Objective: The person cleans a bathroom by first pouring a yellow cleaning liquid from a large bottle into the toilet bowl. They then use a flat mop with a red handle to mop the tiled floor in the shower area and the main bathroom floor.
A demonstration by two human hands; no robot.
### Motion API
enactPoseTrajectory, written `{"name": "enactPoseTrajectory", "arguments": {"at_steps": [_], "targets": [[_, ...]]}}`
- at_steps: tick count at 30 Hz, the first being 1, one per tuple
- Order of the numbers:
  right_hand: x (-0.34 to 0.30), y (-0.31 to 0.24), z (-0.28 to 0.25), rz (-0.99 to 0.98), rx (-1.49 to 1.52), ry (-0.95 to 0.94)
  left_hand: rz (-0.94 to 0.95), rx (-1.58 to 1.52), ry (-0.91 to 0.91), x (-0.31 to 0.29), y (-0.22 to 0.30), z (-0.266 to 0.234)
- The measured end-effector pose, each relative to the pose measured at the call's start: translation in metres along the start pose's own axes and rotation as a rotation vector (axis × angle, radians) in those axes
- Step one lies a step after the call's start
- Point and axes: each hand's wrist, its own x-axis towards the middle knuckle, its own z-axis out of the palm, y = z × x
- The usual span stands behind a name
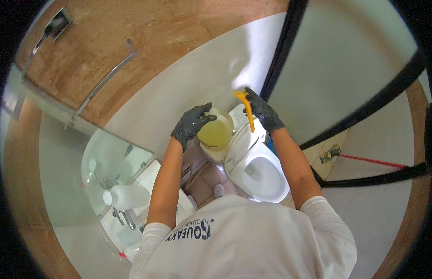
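White shirt (257, 237) cut off below; right hand (266, 113) partly hides orange tool (249, 111)

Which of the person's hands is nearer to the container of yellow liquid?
Left. The left hand is at the left edge of the container; the right hand, holding an orange tool, is farther off, to its right.

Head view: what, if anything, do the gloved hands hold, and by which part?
The right hand holds the orange tool near its wider upper end. The left hand is beside the yellowish container; a hold cannot be told.
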Motion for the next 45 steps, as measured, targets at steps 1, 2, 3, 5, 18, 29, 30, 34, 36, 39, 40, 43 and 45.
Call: {"name": "enactPoseTrajectory", "arguments": {"at_steps": [1,2,3,5,18,29,30,34,36,39,40,43,45], "targets": [[0.015,0.036,-0.019,-0.177,-0.123,0.004,0.010,0.036,-0.021,0.003,0.010,0.004],[0.023,0.063,-0.029,-0.305,-0.202,0.016,0.030,0.068,-0.009,0.006,0.018,0.004],[0.024,0.082,-0.035,-0.388,-0.269,0.033,0.041,0.099,0.006,0.007,0.023,0.004],[0.012,0.021,0.007,-0.124,-0.146,0.102,0.066,0.184,0.066,0.000,0.018,-0.004],[0.066,0.096,0.047,-0.377,-0.870,-0.152,0.023,-0.181,0.454,-0.042,0.006,0.035],[-0.069,-0.059,0.100,-0.110,0.020,-0.314,-0.330,-0.626,0.609,-0.211,-0.002,0.108],[-0.097,-0.065,0.128,-0.086,0.030,-0.446,-0.322,-0.683,0.777,-0.230,-0.002,0.114],[-0.162,-0.046,0.226,0.052,-0.083,-0.915,-0.395,-0.506,1.283,-0.319,-0.031,0.129],[-0.168,-0.003,0.272,-0.187,-0.205,-1.118,-0.486,-0.451,1.502,-0.361,-0.036,0.121],[-0.198,0.026,0.339,-0.504,-0.235,-1.219,-0.574,-0.330,1.678,-0.428,-0.049,0.121],[-0.204,0.051,0.358,-0.516,-0.145,-1.252,-0.642,-0.345,1.719,-0.441,-0.051,0.121],[-0.219,0.073,0.391,-0.707,-0.216,-1.203,-0.753,-0.196,1.682,-0.458,-0.038,0.123],[-0.218,0.058,0.384,-0.712,-0.125,-1.088,-0.689,-0.203,1.608,-0.444,-0.026,0.121]]}}
